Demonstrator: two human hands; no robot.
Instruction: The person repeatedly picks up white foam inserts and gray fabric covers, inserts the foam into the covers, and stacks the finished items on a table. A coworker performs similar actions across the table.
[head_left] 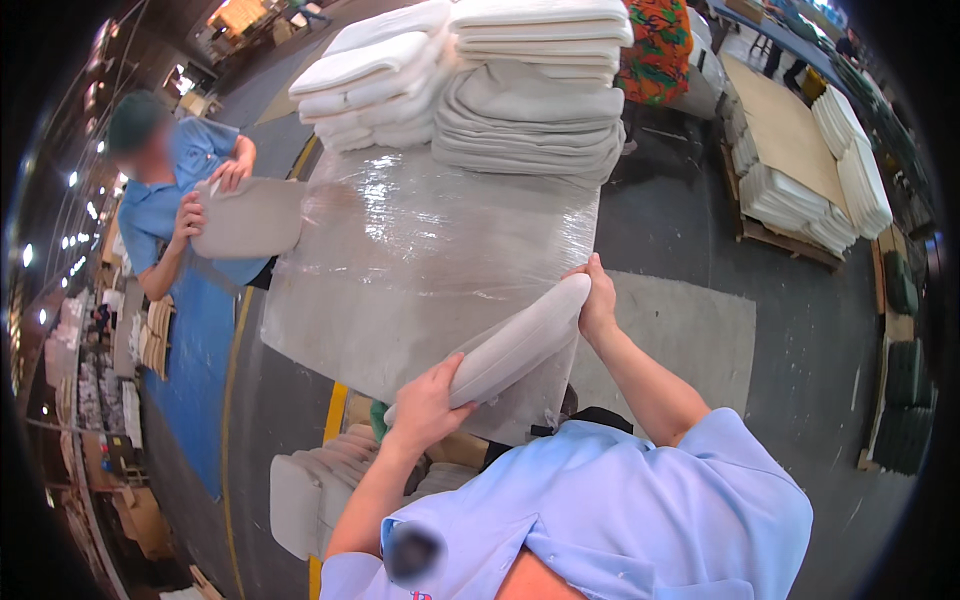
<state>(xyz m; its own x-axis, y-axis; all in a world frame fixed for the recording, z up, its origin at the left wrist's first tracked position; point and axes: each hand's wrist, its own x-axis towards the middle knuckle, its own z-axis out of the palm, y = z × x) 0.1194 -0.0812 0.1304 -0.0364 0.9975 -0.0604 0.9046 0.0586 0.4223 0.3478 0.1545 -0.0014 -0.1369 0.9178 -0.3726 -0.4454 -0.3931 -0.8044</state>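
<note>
A light grey, padded panel like a seat cushion (520, 337) is held up slantwise over the near edge of the plastic-covered table (400, 300). My left hand (432, 402) grips its lower left end, fingers over the top. At the upper right end my right hand (596, 300) clasps it, thumb up; part of those fingers is hidden behind the panel. The panel is seen nearly edge-on. Farther along the table lie a stack of folded grey pieces (530, 120) and stacks of white folded pieces (375, 65).
At the left a co-worker in a blue shirt (165, 190) holds a similar grey panel (250, 218). More grey panels (300, 500) are stacked below my left arm. A loaded pallet (790, 160) stands at the far right, and a blue mat (195, 380) lies at the left.
</note>
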